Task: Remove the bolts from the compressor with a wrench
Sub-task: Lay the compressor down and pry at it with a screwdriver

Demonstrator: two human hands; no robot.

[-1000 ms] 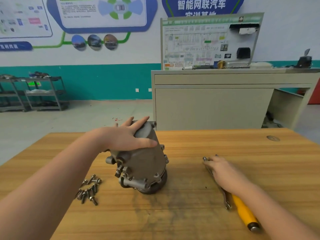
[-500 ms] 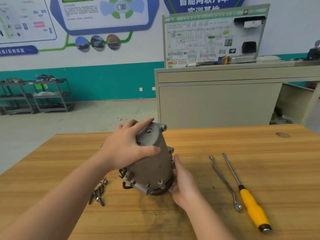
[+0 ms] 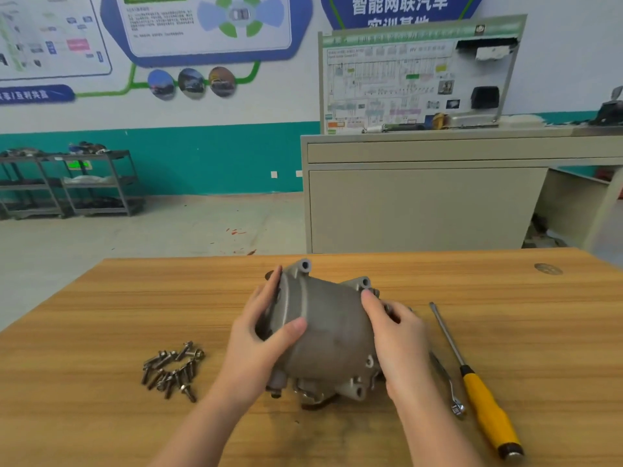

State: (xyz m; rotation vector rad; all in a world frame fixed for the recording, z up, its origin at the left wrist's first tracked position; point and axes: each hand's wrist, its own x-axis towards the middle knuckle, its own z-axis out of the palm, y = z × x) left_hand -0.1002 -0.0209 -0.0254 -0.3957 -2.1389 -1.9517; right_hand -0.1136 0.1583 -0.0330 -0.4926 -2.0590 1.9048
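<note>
The grey metal compressor point(image 3: 328, 332) lies tilted on the wooden table point(image 3: 505, 281), its far end raised. My left hand point(image 3: 259, 335) grips its left side, fingers over the far rim and thumb on the body. My right hand point(image 3: 394, 335) holds its right side near the mounting lugs. A pile of several loose bolts point(image 3: 172, 369) lies on the table to the left. The wrench point(image 3: 450, 389) rests on the table right of my right hand, partly hidden by it.
A screwdriver with a yellow handle point(image 3: 478, 389) lies just right of the wrench. A beige cabinet point(image 3: 421, 203) with a training board stands beyond the table. Metal shelving point(image 3: 67, 183) stands at the far left wall.
My right hand let go of the wrench and came over to the compressor's right side. Both hands have tipped the compressor over from near upright to lying tilted.
</note>
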